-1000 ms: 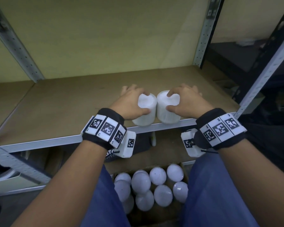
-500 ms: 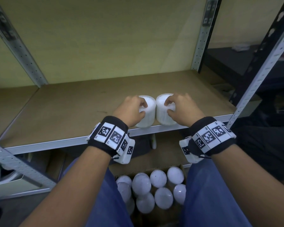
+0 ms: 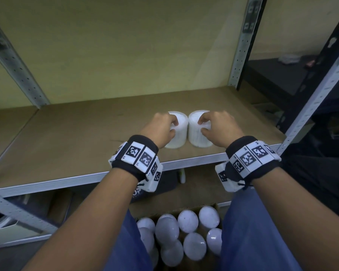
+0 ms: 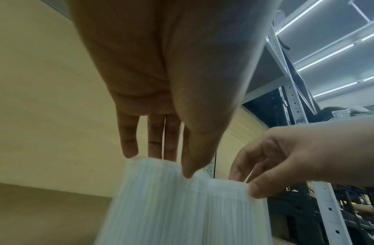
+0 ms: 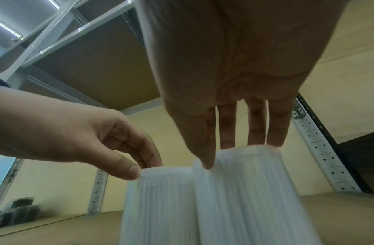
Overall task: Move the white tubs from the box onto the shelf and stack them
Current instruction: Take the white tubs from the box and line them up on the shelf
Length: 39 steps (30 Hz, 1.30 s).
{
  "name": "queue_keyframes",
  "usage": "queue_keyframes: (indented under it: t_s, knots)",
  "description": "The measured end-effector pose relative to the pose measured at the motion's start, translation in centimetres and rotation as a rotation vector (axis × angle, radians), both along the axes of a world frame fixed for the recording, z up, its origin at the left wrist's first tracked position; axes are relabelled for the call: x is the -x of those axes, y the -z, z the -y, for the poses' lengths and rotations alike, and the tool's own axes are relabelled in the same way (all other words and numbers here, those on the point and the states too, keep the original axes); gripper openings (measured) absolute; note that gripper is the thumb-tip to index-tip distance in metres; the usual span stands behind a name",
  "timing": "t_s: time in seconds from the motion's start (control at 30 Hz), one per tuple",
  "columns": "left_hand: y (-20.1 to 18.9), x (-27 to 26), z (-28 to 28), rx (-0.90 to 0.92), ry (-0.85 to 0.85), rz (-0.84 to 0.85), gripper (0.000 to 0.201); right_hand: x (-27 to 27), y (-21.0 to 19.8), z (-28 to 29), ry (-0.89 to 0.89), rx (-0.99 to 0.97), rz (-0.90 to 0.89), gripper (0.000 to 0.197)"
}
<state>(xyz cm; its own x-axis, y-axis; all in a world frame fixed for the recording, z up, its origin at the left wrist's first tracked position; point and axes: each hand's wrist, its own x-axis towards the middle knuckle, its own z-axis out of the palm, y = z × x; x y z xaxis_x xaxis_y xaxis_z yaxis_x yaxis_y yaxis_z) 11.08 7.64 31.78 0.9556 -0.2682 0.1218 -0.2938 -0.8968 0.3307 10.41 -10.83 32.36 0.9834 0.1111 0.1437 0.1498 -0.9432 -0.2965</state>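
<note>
Two white ribbed tubs stand upside down and side by side, touching, on the brown shelf (image 3: 76,137), a little back from its front edge. My left hand (image 3: 167,126) pinches the top of the left tub (image 3: 178,133); in the left wrist view the thumb sits in front and the fingers (image 4: 129,149) behind the tub (image 4: 152,199). My right hand (image 3: 204,126) pinches the top of the right tub (image 3: 196,133) the same way, as the right wrist view shows (image 5: 232,154). Below, between my knees, the cardboard box (image 3: 164,212) holds several more white tubs (image 3: 188,221).
Grey perforated uprights rise at the back left (image 3: 18,69), the back right (image 3: 241,45) and the front right (image 3: 309,106) of the shelf. A yellow wall backs it. A lower shelf with dark items lies under the front edge (image 3: 67,182).
Both hands have carried the two tubs from the shelf's front edge further back onto the board. The grips now sit at the tubs' tops.
</note>
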Motion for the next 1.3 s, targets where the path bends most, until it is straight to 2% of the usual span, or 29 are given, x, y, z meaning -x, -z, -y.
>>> queue_keyframes:
  t_s: [0.57,0.77,1.0,1.3]
  knots:
    - [0.1,-10.2,3.5,-0.061,-0.030,-0.004,0.035,-9.9,0.9,1.1,0.071,0.002,0.000,0.034]
    - [0.0,-13.9,4.1,-0.045,-0.030,-0.056,0.039,-13.8,1.0,1.5,0.094,-0.003,-0.005,0.033]
    - [0.6,-19.0,4.4,-0.075,-0.038,-0.006,0.040,-18.7,1.0,1.7,0.090,0.040,0.002,0.032]
    - [1.2,-24.2,4.3,0.021,-0.048,0.043,0.035,-24.2,1.3,1.9,0.092,-0.022,0.009,0.028]
